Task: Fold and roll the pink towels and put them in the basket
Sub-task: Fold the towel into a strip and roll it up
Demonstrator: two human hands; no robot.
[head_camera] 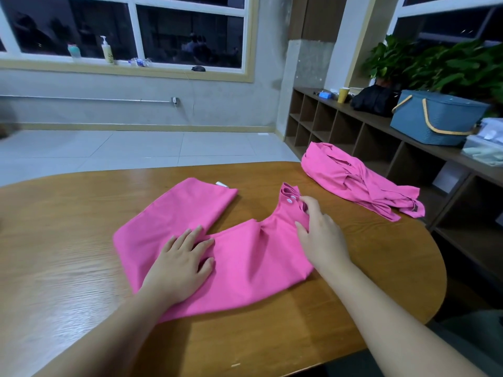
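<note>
- Head cam: my left hand (181, 263) lies flat, fingers straight, pressing the pink towel (245, 257) on the table (68, 268).
- My right hand (321, 235) rests on its snap-button end, fingertips curled, pinching the fabric.
- Second pink towel (359, 180) sits bunched far right, below the blue basket (435, 118).

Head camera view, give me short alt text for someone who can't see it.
A person's left hand presses flat on a pink towel spread on a wooden table, while the right hand grips its snap-buttoned end. A second crumpled pink towel lies at the table's far right, near a blue basket on a shelf.
</note>
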